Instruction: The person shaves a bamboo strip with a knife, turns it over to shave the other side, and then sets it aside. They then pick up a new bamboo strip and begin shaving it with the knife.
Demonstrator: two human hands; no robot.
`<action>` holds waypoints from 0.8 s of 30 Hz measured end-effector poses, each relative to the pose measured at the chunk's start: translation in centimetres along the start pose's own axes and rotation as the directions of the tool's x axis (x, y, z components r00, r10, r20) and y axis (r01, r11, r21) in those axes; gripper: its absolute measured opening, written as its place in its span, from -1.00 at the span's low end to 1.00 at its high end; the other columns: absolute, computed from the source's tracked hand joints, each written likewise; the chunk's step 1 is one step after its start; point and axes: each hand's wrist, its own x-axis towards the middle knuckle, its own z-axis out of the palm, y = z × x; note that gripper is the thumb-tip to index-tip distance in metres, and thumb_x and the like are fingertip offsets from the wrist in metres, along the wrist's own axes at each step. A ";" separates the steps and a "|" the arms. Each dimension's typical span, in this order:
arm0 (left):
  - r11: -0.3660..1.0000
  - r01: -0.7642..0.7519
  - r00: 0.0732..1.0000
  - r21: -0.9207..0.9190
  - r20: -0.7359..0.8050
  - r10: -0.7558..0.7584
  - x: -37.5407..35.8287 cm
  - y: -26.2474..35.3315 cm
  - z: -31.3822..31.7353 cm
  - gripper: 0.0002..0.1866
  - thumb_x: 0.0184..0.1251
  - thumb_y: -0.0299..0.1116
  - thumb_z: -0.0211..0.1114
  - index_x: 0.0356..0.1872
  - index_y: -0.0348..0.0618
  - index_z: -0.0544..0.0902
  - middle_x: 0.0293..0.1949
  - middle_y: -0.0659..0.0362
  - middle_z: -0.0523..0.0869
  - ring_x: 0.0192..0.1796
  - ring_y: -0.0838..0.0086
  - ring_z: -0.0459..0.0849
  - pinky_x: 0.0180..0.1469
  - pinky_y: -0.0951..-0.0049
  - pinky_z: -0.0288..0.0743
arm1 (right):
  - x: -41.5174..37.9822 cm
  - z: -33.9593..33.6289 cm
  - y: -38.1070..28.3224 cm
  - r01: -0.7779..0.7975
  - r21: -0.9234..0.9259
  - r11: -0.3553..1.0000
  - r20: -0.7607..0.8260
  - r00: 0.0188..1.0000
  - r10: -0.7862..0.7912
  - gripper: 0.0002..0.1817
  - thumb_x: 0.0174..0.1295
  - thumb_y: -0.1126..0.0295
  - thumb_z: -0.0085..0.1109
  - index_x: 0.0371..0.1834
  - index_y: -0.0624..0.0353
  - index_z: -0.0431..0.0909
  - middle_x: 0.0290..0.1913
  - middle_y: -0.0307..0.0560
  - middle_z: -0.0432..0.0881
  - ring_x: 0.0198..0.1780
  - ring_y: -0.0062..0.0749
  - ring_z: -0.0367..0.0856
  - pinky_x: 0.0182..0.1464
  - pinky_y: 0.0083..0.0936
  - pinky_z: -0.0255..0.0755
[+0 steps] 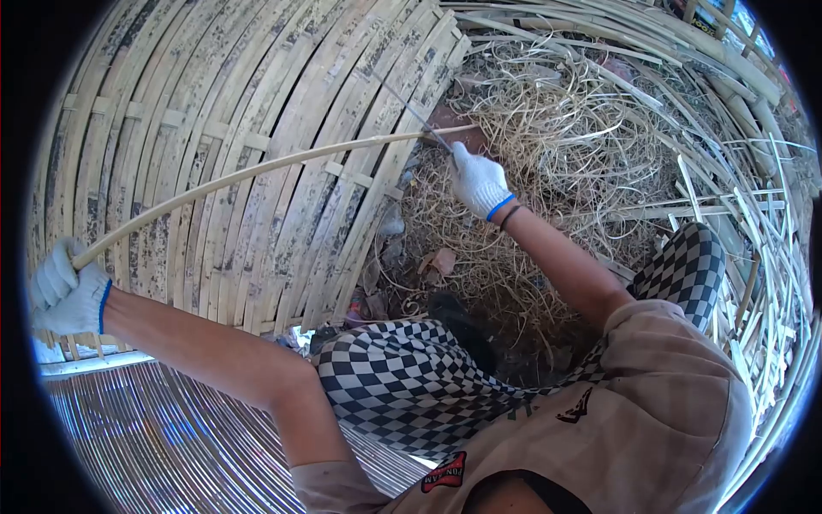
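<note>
In the head view, my left hand (68,287), in a white knit glove with a blue cuff, is closed around one end of a long bamboo strip (257,174) at the far left. The strip bows up across a woven bamboo panel (205,201) and ends near my right hand (481,182). That hand wears a matching glove and is wrapped around a knife, its handle hidden in the fist. Its long thin blade (409,109) points up and left, crossing the strip just beyond my fingers.
A heap of curly bamboo shavings (556,137) covers the ground at the right. Bundled bamboo strips (771,283) curve along the right edge. My bent legs in checkered trousers (385,368) are below, and a slatted surface (197,437) lies at lower left.
</note>
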 end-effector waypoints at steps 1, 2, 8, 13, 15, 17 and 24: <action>1.000 -0.007 1.000 0.028 -0.004 0.007 -0.1 0.1 -0.1 -0.21 0.49 0.57 -0.27 -0.78 0.21 0.21 -0.85 0.47 0.15 -0.84 0.67 0.04 -0.75 0.56 -0.01 | 0.5 1.1 1.0 -0.073 0.004 0.997 0.002 0.997 0.073 -0.76 0.51 0.24 0.02 0.04 0.16 0.41 -0.33 0.30 0.74 -0.23 0.29 0.75 -0.20 0.15 0.58; 0.998 -0.013 1.000 0.055 -0.007 0.013 -0.2 0.2 -0.3 -0.21 0.49 0.56 -0.28 -0.79 0.21 0.21 -0.85 0.47 0.15 -0.85 0.67 0.06 -0.75 0.56 -0.01 | 1.7 1.9 2.3 -0.137 0.005 0.991 -0.005 0.991 0.137 -0.76 0.51 0.24 0.02 0.04 0.17 0.42 -0.32 0.31 0.75 -0.21 0.29 0.75 -0.19 0.15 0.59; 0.999 0.027 1.000 0.022 0.007 -0.027 0.7 0.4 0.2 -0.21 0.47 0.58 -0.23 -0.80 0.22 0.20 -0.86 0.47 0.14 -0.86 0.67 0.07 -0.76 0.57 0.01 | 1.7 -0.7 2.0 -0.097 -0.020 0.995 0.076 0.992 0.098 -0.75 0.52 0.24 0.00 0.03 0.20 0.45 -0.22 0.34 0.76 -0.10 0.32 0.75 -0.07 0.16 0.59; 0.999 0.037 0.997 0.008 0.070 -0.037 0.3 -0.5 1.3 -0.20 0.45 0.60 -0.18 -0.81 0.22 0.22 -0.86 0.47 0.15 -0.86 0.67 0.08 -0.77 0.58 0.03 | 3.0 3.2 6.6 -0.233 -0.069 0.970 0.069 0.969 0.238 -0.75 0.41 0.36 0.06 0.04 0.27 0.48 -0.16 0.36 0.77 -0.05 0.27 0.78 -0.03 0.06 0.63; 0.999 0.004 1.000 0.054 0.020 -0.005 0.3 -0.2 0.3 -0.20 0.45 0.60 -0.17 -0.82 0.22 0.23 -0.86 0.47 0.16 -0.86 0.68 0.08 -0.77 0.58 0.04 | 3.5 0.7 4.6 -0.176 -0.070 0.982 0.068 0.981 0.181 -0.76 0.41 0.38 0.05 0.04 0.27 0.48 -0.16 0.36 0.77 -0.05 0.28 0.78 -0.03 0.07 0.63; 0.998 -0.004 1.000 0.066 0.004 0.004 0.3 -0.2 0.0 -0.20 0.45 0.60 -0.17 -0.81 0.22 0.23 -0.86 0.48 0.16 -0.86 0.68 0.08 -0.77 0.58 0.03 | 2.3 -1.1 2.0 -0.077 -0.031 0.997 0.066 0.995 0.079 -0.80 0.39 0.40 0.06 -0.01 0.25 0.50 -0.14 0.36 0.77 -0.03 0.31 0.77 0.01 0.10 0.61; 1.000 0.021 1.000 0.020 0.011 -0.021 0.8 0.0 -0.9 -0.21 0.43 0.61 -0.18 -0.79 0.22 0.24 -0.87 0.48 0.16 -0.86 0.68 0.06 -0.76 0.58 0.00 | 3.6 3.1 9.7 -0.325 -0.143 0.935 0.156 0.925 0.346 -0.74 0.40 0.38 0.06 0.04 0.27 0.54 -0.06 0.39 0.76 0.04 0.27 0.76 0.07 0.05 0.62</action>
